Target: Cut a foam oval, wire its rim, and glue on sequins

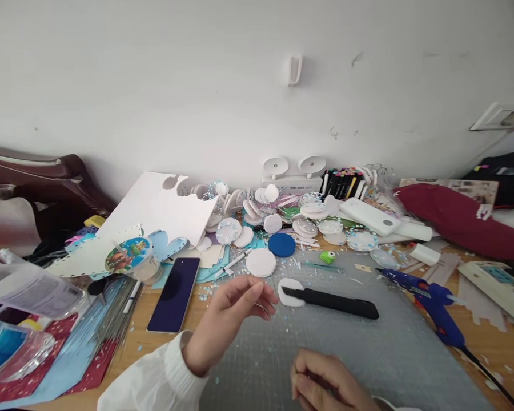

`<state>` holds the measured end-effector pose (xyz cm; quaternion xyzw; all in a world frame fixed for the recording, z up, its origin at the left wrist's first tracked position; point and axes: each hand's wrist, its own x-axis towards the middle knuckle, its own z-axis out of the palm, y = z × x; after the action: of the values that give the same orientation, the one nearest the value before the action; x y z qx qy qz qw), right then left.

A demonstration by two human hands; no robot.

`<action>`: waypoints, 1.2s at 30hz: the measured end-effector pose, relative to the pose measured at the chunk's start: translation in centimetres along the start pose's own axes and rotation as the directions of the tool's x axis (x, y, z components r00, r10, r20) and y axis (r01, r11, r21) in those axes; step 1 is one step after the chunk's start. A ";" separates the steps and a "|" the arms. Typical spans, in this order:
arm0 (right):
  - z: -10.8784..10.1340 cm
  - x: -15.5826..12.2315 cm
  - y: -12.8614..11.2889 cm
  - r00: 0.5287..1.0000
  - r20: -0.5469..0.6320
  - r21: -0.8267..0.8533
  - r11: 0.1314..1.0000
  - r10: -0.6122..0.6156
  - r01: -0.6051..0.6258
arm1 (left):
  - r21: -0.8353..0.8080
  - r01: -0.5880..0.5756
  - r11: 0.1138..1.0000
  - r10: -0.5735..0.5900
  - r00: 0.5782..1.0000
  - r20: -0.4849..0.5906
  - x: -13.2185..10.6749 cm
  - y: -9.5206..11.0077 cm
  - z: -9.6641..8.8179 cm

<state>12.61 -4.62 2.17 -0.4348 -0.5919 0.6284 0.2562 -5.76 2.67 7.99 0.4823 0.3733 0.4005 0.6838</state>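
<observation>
In the head view, fingertips are best kept clear of the black cutter, its tip lying over a small white disc on the grey mat. The left hand hangs nearby, thumb close to half-curled fingers; the right hand curls inward, low in view. I cannot tell whether either grip pinches anything.

A dark phone lies just beside a colourful cup.
</observation>
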 end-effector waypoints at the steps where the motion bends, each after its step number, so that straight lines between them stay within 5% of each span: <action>1: 0.1 0.0 0.0 1.000 0.007 0.050 0.999 0.009 -0.010 | -0.030 0.004 1.000 -0.005 1.000 -0.011 0.0 -0.1 -0.2; 7: -0.6 0.6 1.0 0.991 -0.079 0.253 0.960 -0.105 0.122 | -0.121 -0.120 0.985 0.105 0.987 -0.124 0.0 0.7 -2.4; 14: -3.3 0.5 0.2 0.925 -0.344 0.305 0.912 -0.163 0.274 | 0.031 -0.333 0.942 0.332 0.917 -0.223 -0.2 5.8 -5.9; 18: -6.0 -0.3 -0.7 0.821 -0.505 0.047 0.941 -0.268 0.336 | 0.199 -0.380 0.903 0.417 0.887 -0.197 0.3 9.3 -7.4; 23: -8.9 -1.0 -1.3 0.702 -0.503 -0.481 0.838 -0.504 0.257 | 0.604 -0.199 0.771 0.197 0.978 0.071 1.4 10.8 -7.2; 28: -8.9 -0.3 -1.0 0.786 -0.297 -0.729 0.660 -0.543 0.181 | 0.741 -0.098 0.664 -0.034 0.986 0.161 1.4 7.8 -4.0; 32: -8.4 0.9 -0.7 0.874 -0.131 -0.815 0.553 -0.468 0.174 | 0.741 -0.048 0.670 -0.043 0.994 0.103 2.1 3.8 -2.6; 36: -8.0 1.9 -1.3 0.947 -0.055 -0.827 0.546 -0.316 0.135 | 0.735 -0.021 0.677 -0.072 0.993 0.095 3.3 1.1 -2.3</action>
<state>18.25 1.39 3.57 -0.4832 -0.8360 0.2014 0.1642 -6.69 6.73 8.01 0.7334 0.4688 0.1785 0.4588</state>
